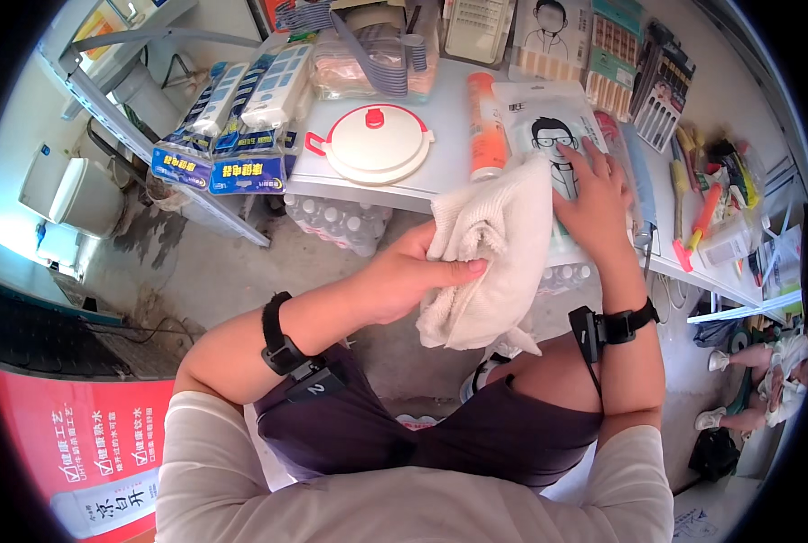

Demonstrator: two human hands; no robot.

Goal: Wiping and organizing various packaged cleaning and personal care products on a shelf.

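Note:
My left hand point(421, 275) grips a bunched cream cloth point(506, 271), with the thumb on top of it. The cloth hangs over the shelf's front edge. My right hand point(590, 193) lies with spread fingers on a clear-and-white plastic packet point(546, 112) that bears a drawing of a figure with glasses. Just left of this packet is an orange tube-shaped container point(487, 125) with a white end. A round cream lid point(379, 146) with red trim and a red knob rests on the white shelf point(445, 91), farther left.
Packaged power strips point(261, 102) overhang the shelf at left. Bottled water packs point(341, 220) sit below. Packs of brushes point(662, 85) and a red-and-yellow tool point(702, 224) lie at right. Another person point(774, 383) sits at far right.

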